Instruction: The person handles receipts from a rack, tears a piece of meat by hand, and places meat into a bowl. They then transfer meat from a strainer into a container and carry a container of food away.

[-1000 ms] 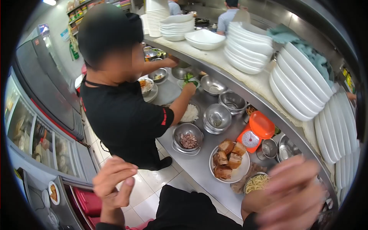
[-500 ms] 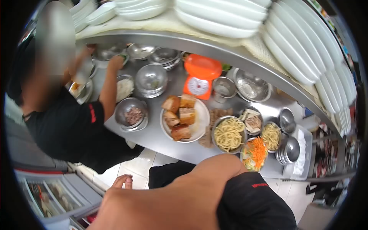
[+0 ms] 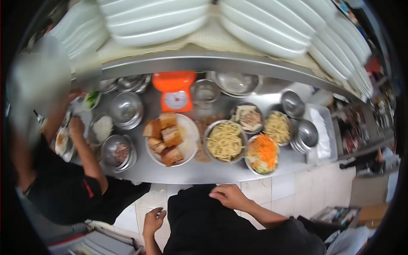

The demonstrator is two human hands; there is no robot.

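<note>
Both of my hands are low in front of the black apron, on my side of the steel counter (image 3: 204,172). My left hand (image 3: 154,221) hangs over the tiled floor with loosely bent fingers and nothing visible in it. My right hand (image 3: 229,196) is just below the counter edge, its fingers bent and thumb apart, holding nothing I can see. Nearest on the counter are a white plate of browned meat blocks (image 3: 190,144), a steel bowl of thick noodles (image 3: 225,142) and a bowl of shredded carrot and greens (image 3: 262,154).
A co-worker (image 3: 68,187) works at the left, hands among bowls. An orange scale (image 3: 175,95) stands at the back. Stacked bowls (image 3: 126,109), sliced meat (image 3: 247,117), more noodles (image 3: 277,127) and a plastic tub (image 3: 325,136) are around. White dishes (image 3: 155,21) line the shelf above.
My arm, large across the foreground before, has lowered, and both hands now show near the apron. The view has turned right, so the counter items appear farther left.
</note>
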